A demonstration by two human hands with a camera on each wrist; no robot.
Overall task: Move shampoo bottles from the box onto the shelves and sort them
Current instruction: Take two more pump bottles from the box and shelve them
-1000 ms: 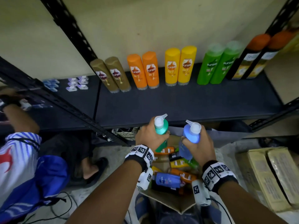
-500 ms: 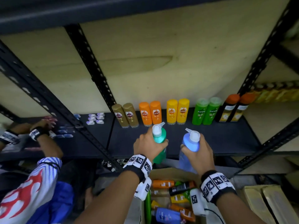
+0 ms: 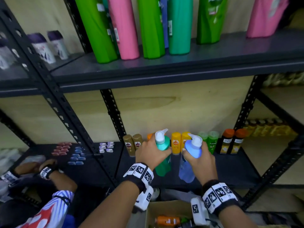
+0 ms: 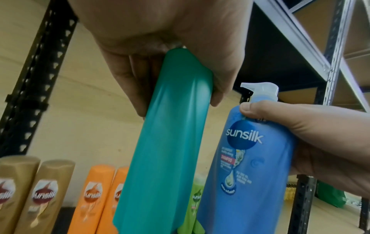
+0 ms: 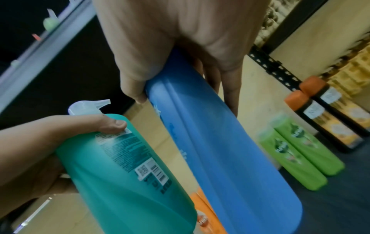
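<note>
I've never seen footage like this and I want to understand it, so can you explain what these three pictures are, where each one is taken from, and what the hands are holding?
There is no machine here: a person works with bare hands and wears three cameras. The wide picture comes from a camera on the head, looking down at both hands. The other two come from cameras strapped to each wrist, looking along the hand.

The left hand grips a teal pump bottle. The right hand grips a blue pump bottle; the left wrist view shows "sunsilk" on its label. Both are held above the lower shelf, where small bottles stand in colour pairs along the back. Taller bottles stand on the upper shelf. A cardboard box with more bottles sits below. Another person's arm shows at the left.
</note>
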